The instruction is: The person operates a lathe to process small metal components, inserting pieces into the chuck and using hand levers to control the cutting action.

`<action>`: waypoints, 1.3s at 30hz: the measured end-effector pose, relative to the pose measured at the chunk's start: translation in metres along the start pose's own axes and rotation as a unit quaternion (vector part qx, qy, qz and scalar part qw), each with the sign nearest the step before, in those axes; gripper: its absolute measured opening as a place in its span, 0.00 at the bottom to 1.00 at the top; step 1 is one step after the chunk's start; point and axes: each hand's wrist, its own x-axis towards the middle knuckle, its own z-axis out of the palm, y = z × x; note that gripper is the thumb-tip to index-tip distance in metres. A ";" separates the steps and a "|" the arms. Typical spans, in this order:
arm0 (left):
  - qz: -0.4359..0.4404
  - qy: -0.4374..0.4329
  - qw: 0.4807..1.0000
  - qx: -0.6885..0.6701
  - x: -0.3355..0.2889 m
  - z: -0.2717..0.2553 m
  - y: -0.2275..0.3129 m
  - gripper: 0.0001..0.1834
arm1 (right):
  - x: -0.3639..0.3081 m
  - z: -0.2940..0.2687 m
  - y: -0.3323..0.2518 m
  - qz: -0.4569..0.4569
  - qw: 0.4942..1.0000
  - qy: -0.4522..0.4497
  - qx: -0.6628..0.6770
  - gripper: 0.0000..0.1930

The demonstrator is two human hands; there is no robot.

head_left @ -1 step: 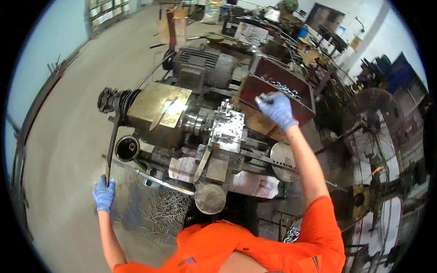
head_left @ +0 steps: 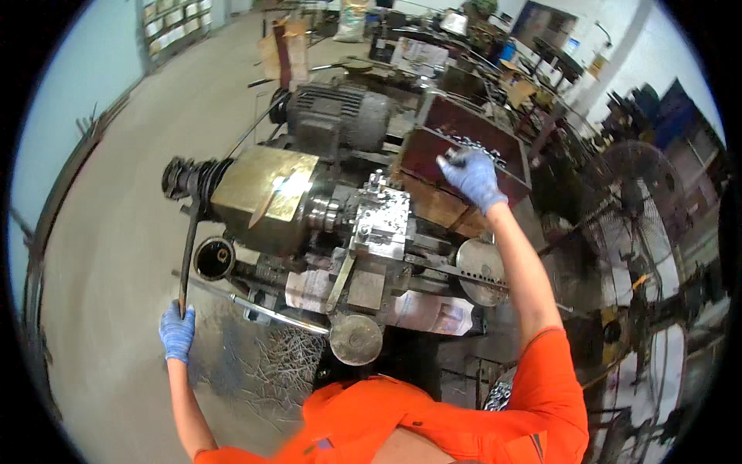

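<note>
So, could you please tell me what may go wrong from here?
The left hand grips the long handle while the right hand reaches to the dark red bin; the handle might be pulled by accident. Both hands wear blue gloves, which could catch if the machine turns; I cannot tell whether it is running. The thin metal scraps on the floor might be slippery underfoot.

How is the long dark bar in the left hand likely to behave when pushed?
The bar looks straight, so it is probably stiff. Its upper end appears to meet the machine, so it may swing rather than roll free.
</note>
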 end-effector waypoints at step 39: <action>-0.184 -0.212 0.879 -0.385 0.008 -0.046 0.080 0.16 | -0.578 -0.017 0.301 0.750 0.649 -0.102 -0.075 0.33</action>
